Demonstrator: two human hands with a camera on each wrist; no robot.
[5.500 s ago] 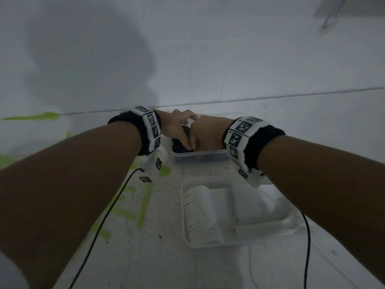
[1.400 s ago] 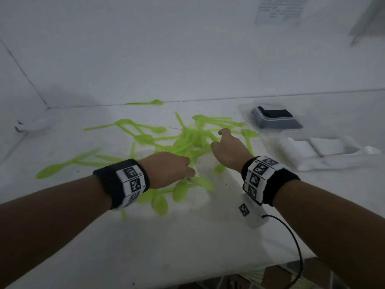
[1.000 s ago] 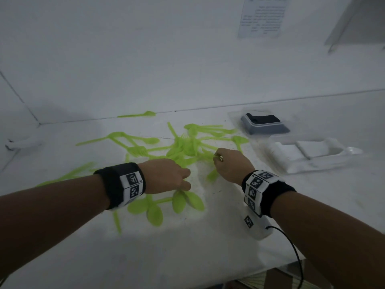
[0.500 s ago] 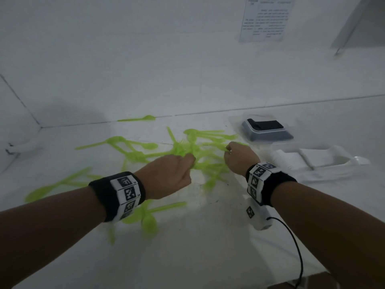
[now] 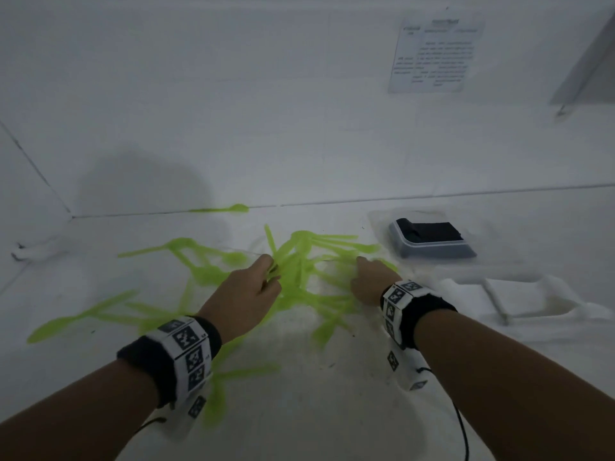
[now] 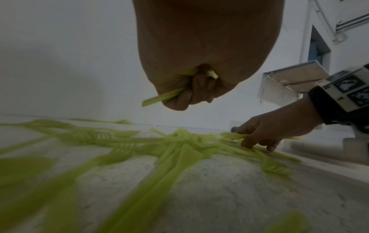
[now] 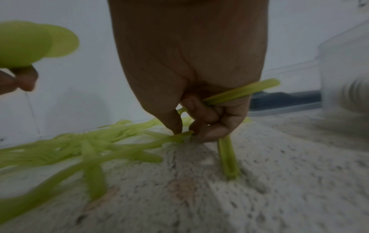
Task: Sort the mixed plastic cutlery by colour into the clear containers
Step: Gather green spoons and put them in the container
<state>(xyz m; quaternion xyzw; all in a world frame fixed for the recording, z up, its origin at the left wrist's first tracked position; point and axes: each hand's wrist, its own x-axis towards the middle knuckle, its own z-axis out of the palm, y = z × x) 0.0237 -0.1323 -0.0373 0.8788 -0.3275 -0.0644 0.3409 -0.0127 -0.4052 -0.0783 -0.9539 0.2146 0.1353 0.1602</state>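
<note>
On far wall, printed sheet [image 5: 435, 54] — text illegible. Left hand [image 5: 247, 296] and right hand [image 5: 367, 281] each gripping green cutlery [image 5: 301, 277] — fingers curled.

Green cutlery [image 5: 299, 277] looks like thin, smooth plastic w/ a slightly translucent, semi-matt finish; in the right wrist view we see a ridged edge along one handle [image 7: 227, 157]. Tabletop [image 7: 259, 189] reads to us as rough, speckled, matt, stone-like; exact material we can't tell. Clear container [image 5: 432, 241] is glossy see-through plastic, approx. same for the white tray [image 5: 532, 301], which is blurred. Wristbands [image 5: 149, 357] look like soft black cloth w/ stiff white printed marker blocks. Sheet on the wall [image 5: 432, 54] is matt paper.
</note>
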